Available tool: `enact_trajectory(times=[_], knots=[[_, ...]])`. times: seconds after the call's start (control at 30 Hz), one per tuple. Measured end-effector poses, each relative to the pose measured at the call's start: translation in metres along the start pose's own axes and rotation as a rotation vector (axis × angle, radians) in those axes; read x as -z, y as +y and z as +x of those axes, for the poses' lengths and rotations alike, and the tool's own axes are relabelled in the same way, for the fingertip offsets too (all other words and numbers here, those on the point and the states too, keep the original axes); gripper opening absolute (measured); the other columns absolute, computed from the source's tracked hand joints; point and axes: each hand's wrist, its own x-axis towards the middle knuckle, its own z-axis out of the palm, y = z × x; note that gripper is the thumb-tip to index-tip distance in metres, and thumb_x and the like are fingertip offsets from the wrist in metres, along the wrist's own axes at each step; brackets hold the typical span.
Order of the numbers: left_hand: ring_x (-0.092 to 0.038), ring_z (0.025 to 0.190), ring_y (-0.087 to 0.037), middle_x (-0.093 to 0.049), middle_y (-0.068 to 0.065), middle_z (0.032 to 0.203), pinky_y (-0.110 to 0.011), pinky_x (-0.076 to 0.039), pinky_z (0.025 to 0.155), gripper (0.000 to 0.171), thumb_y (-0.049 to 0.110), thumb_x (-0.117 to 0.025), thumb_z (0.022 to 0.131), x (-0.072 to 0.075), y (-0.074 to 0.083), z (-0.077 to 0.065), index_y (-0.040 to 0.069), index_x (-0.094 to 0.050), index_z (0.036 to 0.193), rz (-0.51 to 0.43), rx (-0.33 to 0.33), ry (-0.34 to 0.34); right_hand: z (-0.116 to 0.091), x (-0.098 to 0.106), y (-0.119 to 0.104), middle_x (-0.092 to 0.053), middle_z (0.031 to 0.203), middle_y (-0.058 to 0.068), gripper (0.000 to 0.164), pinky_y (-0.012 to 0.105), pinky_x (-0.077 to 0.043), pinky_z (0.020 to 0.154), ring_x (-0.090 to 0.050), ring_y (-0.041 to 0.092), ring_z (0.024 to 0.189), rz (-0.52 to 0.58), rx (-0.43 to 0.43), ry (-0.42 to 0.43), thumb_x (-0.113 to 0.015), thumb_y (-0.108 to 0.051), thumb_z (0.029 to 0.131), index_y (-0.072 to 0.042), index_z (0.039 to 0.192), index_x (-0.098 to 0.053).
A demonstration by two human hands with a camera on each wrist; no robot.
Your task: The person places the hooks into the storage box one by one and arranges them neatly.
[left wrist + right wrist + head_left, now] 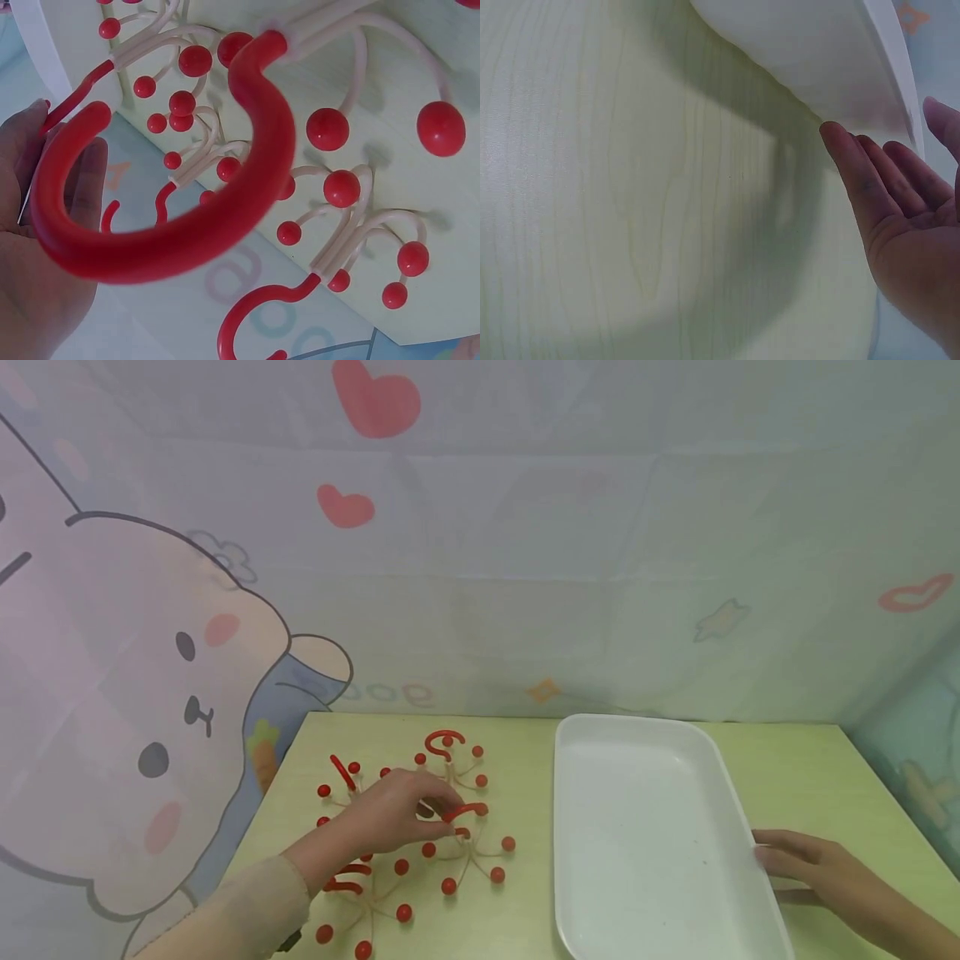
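Several hangers with red hooks and cream arms tipped in red balls stand on the left half of the table. My left hand [393, 810] pinches the red hook of the one nearest the middle, a hanger [471, 808] whose balls spread around it. Another hanger's thick red hook [180, 251] looms large in the left wrist view, partly in front of my left hand [56, 262]. To the right lies a bare white tray [637, 843]. The straight fingers of my right hand [821, 872] touch its right outer side, while the right wrist view shows the hand [904, 232] beside the wall.
Further hangers stand at the back middle [444, 734], back left [342, 772] and front left [369, 903]. A pale wood-grain table [780, 760] bears everything. Behind it hangs a printed cloth [525, 568] with hearts and a cartoon animal.
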Motion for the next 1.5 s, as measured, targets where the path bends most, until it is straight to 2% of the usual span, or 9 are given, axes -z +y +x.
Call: enact_trajectory(times=[0.2,0.33,0.43,0.63,0.77,1.07,1.2,1.5], knots=[[-0.074,0.096,-0.008,-0.076,0.013,0.103,-0.039,-0.065,0.089,0.023,0.012,-0.084,0.094,0.000,0.001,0.001,0.018,-0.080,0.116,-0.030,0.007,0.004,0.003,-0.002,0.003,-0.048,0.155,0.035,0.070,0.048,-0.063,0.094,-0.067,0.032,0.125,0.019,-0.019,0.000,-0.060,-0.035,0.111,0.016,0.154,-0.039],[-0.073,0.094,-0.006,-0.076,0.015,0.101,-0.035,-0.065,0.089,0.021,0.011,-0.083,0.094,0.000,0.002,0.002,0.019,-0.081,0.114,-0.039,0.012,0.009,0.003,-0.004,0.005,-0.049,0.155,0.034,0.070,0.048,-0.063,0.094,-0.067,0.029,0.124,0.022,-0.027,0.012,-0.059,-0.035,0.111,0.016,0.154,-0.040],[-0.072,0.094,-0.006,-0.076,0.014,0.100,-0.031,-0.064,0.088,0.019,0.010,-0.082,0.095,0.000,0.003,0.002,0.018,-0.080,0.112,-0.052,0.008,0.020,0.002,-0.005,0.006,-0.050,0.154,0.033,0.068,0.047,-0.063,0.094,-0.069,0.022,0.119,0.033,-0.022,0.011,-0.057,-0.034,0.112,0.017,0.154,-0.040],[-0.072,0.093,-0.009,-0.078,0.006,0.101,-0.026,-0.063,0.085,0.016,0.009,-0.082,0.095,0.001,0.006,0.003,0.017,-0.080,0.109,-0.091,0.010,0.032,0.001,-0.006,0.007,-0.050,0.154,0.033,0.067,0.044,-0.064,0.094,-0.069,0.008,0.111,0.065,0.002,-0.005,-0.054,-0.031,0.114,0.019,0.154,-0.037],[-0.071,0.093,-0.008,-0.077,0.010,0.099,-0.024,-0.062,0.084,0.016,0.009,-0.082,0.095,0.001,0.007,0.003,0.017,-0.080,0.108,-0.100,0.008,0.037,0.000,-0.006,0.009,-0.051,0.152,0.033,0.065,0.043,-0.064,0.093,-0.069,0.004,0.108,0.082,0.029,-0.017,-0.054,-0.029,0.114,0.020,0.153,-0.037],[-0.071,0.092,-0.007,-0.078,0.004,0.099,-0.021,-0.061,0.084,0.015,0.006,-0.082,0.095,0.000,0.009,0.005,0.013,-0.081,0.108,-0.112,-0.013,0.038,-0.001,-0.004,0.013,-0.054,0.151,0.031,0.064,0.042,-0.064,0.093,-0.069,0.004,0.107,0.100,0.040,-0.018,-0.054,-0.027,0.114,0.021,0.152,-0.037],[-0.072,0.093,-0.008,-0.078,0.006,0.100,-0.021,-0.061,0.083,0.016,0.006,-0.081,0.095,0.001,0.010,0.006,0.014,-0.081,0.108,-0.112,-0.035,0.042,0.000,-0.004,0.013,-0.055,0.150,0.029,0.064,0.043,-0.064,0.093,-0.069,0.004,0.107,0.094,0.034,-0.015,-0.055,-0.028,0.113,0.020,0.152,-0.038],[-0.073,0.095,-0.008,-0.078,0.007,0.102,-0.020,-0.062,0.081,0.018,0.006,-0.081,0.095,0.011,0.019,0.011,0.016,-0.081,0.110,-0.112,-0.064,0.060,0.000,-0.004,0.014,-0.058,0.149,0.024,0.061,0.042,-0.064,0.093,-0.069,0.003,0.108,0.112,0.061,-0.033,-0.054,-0.025,0.114,0.020,0.152,-0.038]])
